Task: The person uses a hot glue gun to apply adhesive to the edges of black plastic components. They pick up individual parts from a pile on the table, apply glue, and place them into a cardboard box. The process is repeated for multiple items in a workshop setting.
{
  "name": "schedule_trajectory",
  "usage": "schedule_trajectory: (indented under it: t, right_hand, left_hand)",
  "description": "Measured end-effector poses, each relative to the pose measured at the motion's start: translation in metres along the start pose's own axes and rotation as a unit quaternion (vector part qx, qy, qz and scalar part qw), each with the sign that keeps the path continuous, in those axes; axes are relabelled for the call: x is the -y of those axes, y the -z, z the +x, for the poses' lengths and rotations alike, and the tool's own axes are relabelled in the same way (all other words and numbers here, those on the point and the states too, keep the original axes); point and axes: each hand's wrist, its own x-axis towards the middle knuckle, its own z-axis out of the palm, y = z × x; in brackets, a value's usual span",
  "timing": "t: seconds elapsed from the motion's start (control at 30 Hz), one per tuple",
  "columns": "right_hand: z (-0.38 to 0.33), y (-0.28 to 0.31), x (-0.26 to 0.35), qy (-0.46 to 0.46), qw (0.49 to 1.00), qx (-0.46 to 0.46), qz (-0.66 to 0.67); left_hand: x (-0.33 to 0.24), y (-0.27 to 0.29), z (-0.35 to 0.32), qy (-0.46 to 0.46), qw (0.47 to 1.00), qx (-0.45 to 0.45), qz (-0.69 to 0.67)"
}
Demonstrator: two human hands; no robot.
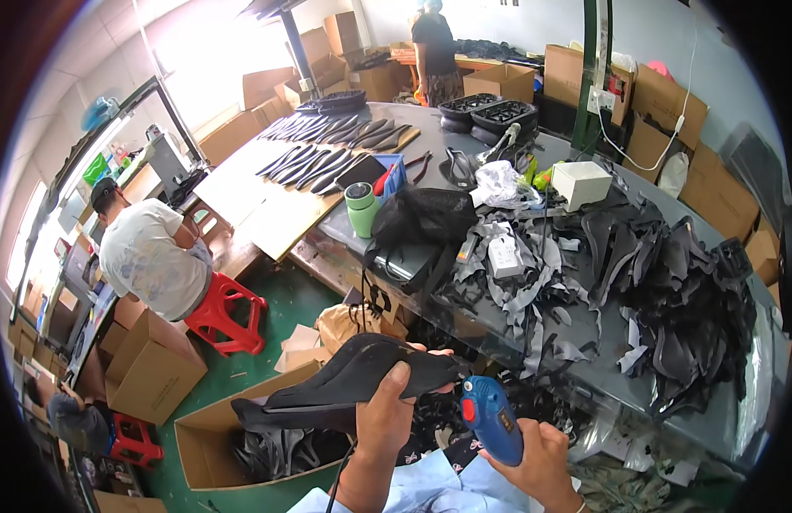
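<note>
My left hand [387, 415] is wrapped round a black bicycle saddle [336, 385], its thumb on the near side and fingertips showing past the far edge. The saddle is held tilted, its wide end to the left and its narrow nose to the right. In my right hand [539, 462] is a blue handheld power tool [497, 419] with a red button. Its front end is close to the saddle's nose; whether they touch I cannot tell. Below the saddle stands an open cardboard box [191, 445] with black saddle-shaped parts [280, 451] inside.
The grey table [353, 224] bears a heap of black cloth scraps [669, 291], a green bottle [361, 209], a black bag [426, 218] and a white box [581, 185]. Rows of dark saddles [306, 164] lie beyond. A person [152, 248] sits on a red stool [227, 315] at left.
</note>
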Motion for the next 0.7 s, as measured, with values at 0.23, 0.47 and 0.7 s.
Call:
schedule_trajectory:
  t: [0.23, 0.47, 0.7]
  right_hand:
    - [0.0, 0.007, 0.01, -0.009, 1.0, -0.006, 0.006]
    - [0.001, 0.007, 0.015, -0.003, 1.0, -0.019, 0.005]
    - [-0.001, 0.004, 0.017, -0.026, 0.999, -0.017, 0.025]
  left_hand:
    - [-0.001, -0.002, -0.004, -0.005, 1.0, 0.008, 0.002]
    - [0.002, -0.006, -0.003, -0.02, 0.997, 0.007, 0.074]
    - [0.002, 0.006, -0.008, -0.102, 0.991, -0.009, 0.087]
